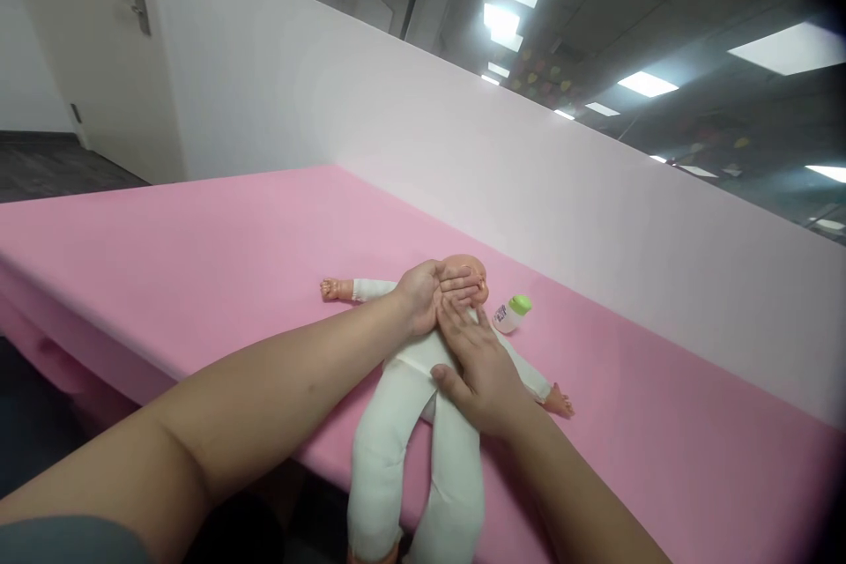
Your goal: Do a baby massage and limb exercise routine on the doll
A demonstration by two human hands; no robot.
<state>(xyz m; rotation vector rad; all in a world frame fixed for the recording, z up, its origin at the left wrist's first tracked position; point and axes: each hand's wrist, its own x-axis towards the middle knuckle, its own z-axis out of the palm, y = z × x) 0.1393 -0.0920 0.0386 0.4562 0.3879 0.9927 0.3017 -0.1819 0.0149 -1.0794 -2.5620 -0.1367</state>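
A baby doll (413,367) with a white cloth body lies on its back on the pink table, arms spread to both sides. Its legs point toward me and hang past the near edge. My left hand (440,286) is over the doll's upper chest, palm turned up and fingers stretched, partly covering the head. My right hand (479,361) lies above the doll's torso with flat fingers, its fingertips at my left palm. Neither hand grips anything visible. Just right of the doll's head rests a small clear bottle (512,315) with a green cap.
The pink table (218,256) runs along a white partition wall (397,132). At the far left is a door (99,44) with a metal handle. Ceiling lights show beyond the wall's top edge.
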